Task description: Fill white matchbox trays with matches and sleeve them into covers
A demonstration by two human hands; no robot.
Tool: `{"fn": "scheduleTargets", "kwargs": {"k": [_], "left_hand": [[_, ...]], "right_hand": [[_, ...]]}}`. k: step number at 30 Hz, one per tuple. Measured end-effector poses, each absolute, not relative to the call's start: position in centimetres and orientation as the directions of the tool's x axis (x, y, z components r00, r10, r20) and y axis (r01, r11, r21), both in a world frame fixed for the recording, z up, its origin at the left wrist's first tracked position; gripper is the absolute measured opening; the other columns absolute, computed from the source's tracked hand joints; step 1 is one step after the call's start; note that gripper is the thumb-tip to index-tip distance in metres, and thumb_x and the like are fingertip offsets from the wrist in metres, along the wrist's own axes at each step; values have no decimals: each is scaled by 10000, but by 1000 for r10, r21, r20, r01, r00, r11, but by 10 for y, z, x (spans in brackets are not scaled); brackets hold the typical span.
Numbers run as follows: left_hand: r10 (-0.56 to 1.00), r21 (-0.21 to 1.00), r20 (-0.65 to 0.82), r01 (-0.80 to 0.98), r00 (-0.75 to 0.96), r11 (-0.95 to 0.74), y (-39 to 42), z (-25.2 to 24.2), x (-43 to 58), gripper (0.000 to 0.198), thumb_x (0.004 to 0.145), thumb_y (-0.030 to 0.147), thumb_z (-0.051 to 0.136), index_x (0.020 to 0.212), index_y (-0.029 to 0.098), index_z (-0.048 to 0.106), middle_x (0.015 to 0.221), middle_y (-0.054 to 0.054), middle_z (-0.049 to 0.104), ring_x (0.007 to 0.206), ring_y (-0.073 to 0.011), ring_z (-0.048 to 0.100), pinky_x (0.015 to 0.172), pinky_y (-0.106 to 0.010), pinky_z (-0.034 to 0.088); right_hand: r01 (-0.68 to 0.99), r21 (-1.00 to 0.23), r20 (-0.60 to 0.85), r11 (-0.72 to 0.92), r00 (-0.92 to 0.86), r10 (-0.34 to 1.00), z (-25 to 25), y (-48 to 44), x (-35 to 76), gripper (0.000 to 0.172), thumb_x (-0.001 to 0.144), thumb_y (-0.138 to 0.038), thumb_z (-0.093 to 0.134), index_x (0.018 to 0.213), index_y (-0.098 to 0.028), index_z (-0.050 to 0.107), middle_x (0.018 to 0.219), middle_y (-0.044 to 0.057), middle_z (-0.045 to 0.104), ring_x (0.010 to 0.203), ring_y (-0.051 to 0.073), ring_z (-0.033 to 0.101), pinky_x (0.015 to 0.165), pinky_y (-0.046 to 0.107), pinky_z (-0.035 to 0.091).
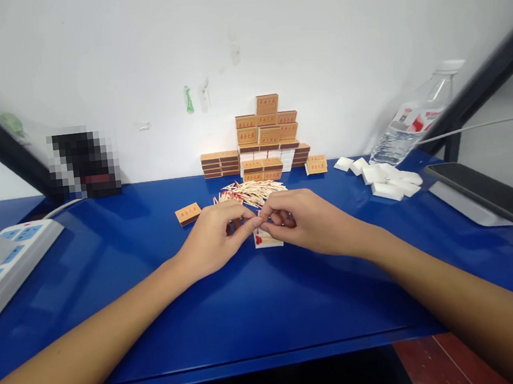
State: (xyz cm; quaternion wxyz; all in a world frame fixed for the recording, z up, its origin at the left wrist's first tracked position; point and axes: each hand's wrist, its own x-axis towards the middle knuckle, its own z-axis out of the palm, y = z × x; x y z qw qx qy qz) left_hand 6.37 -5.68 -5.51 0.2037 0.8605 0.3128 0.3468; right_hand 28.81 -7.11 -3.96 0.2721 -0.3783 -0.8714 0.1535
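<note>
My left hand (215,236) and right hand (308,220) meet fingertip to fingertip low over the tabletop (250,302), just in front of the loose pile of matches (254,191). Left fingers are pinched shut, thumb against index; what they pinch is too small to tell. Right fingers are curled closed on a small tray (268,239) showing red match heads, which sits on the tabletop under both hands. Single matchbox (188,213) lies left of the pile. Stacked matchboxes (265,133) at the wall, more white trays (383,180) and a bottle (408,127) to the right, power strip (2,258) far left.
</note>
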Motion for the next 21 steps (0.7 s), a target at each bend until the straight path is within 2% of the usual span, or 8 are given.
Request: {"fn": "scheduleTargets", "kwargs": {"k": [3, 5, 8, 11, 14, 17, 19, 21], "left_hand": [[712, 610, 443, 399, 545, -685, -56, -55, 64, 235, 1022, 332, 650, 861, 196, 753, 767, -2, 701, 695, -136, 589, 640, -277, 429], [729, 641, 405, 396, 552, -657, -56, -54, 63, 252, 1019, 351, 654, 849, 198, 761, 770, -4, 706, 706, -139, 595, 636, -277, 433], [744, 686, 360, 381, 563, -620, -55, -55, 63, 278, 1020, 383, 650, 847, 202, 770, 794, -12, 725, 734, -150, 616, 643, -282, 445], [752, 694, 353, 383, 557, -609, -55, -55, 63, 277, 1021, 399, 644, 879, 203, 780, 816, -22, 735, 758, -161, 626, 652, -290, 453], [748, 684, 340, 395, 571, -613, -55, -55, 64, 300, 1041, 395, 604, 881, 199, 766, 834, -28, 724, 789, -166, 631, 679, -297, 471], [715, 599, 367, 437, 596, -671, -57, -53, 63, 298, 1049, 399, 571, 917, 197, 746, 869, -38, 716, 823, -181, 637, 729, -322, 496], [663, 470, 402, 479, 631, -741, -58, -53, 61, 252, 1006, 416, 624, 1022, 192, 739, 958, -61, 718, 901, -213, 648, 797, -361, 517], [620, 352, 403, 512, 673, -784, -59, -54, 58, 313, 939, 438, 701, 1110, 177, 723, 1044, -89, 705, 978, -249, 649, 861, -405, 531]], "right_hand": [[581, -447, 385, 680, -561, 733, -38, -72, 288, 176, 968, -284, 683, 828, -198, 622, 733, -25, 577, 667, 126, 488, 660, 278, 351], [603, -459, 371, 652, -537, 757, -37, -73, 289, 132, 955, -301, 713, 929, -204, 629, 784, -16, 602, 696, 136, 511, 679, 279, 369], [588, -495, 350, 640, -539, 766, -34, -73, 291, 212, 947, -336, 738, 1085, -221, 626, 887, 8, 658, 720, 146, 541, 694, 281, 399], [562, -476, 367, 676, -572, 734, -31, -72, 293, 129, 975, -342, 705, 970, -219, 665, 883, 21, 689, 725, 151, 557, 694, 285, 404], [575, -469, 340, 670, -583, 738, -27, -70, 297, 137, 976, -312, 699, 884, -210, 698, 810, 10, 690, 711, 145, 572, 675, 277, 393], [622, -488, 260, 612, -565, 783, -25, -68, 300, 145, 961, -296, 708, 851, -204, 726, 753, -2, 683, 680, 134, 569, 649, 272, 374], [658, -477, 209, 582, -559, 803, -26, -67, 301, 147, 942, -292, 720, 829, -199, 731, 730, -6, 671, 674, 134, 556, 650, 278, 362], [672, -456, 185, 584, -570, 800, -29, -65, 301, 153, 928, -304, 734, 819, -195, 728, 743, -1, 664, 696, 139, 546, 664, 286, 355]]}}
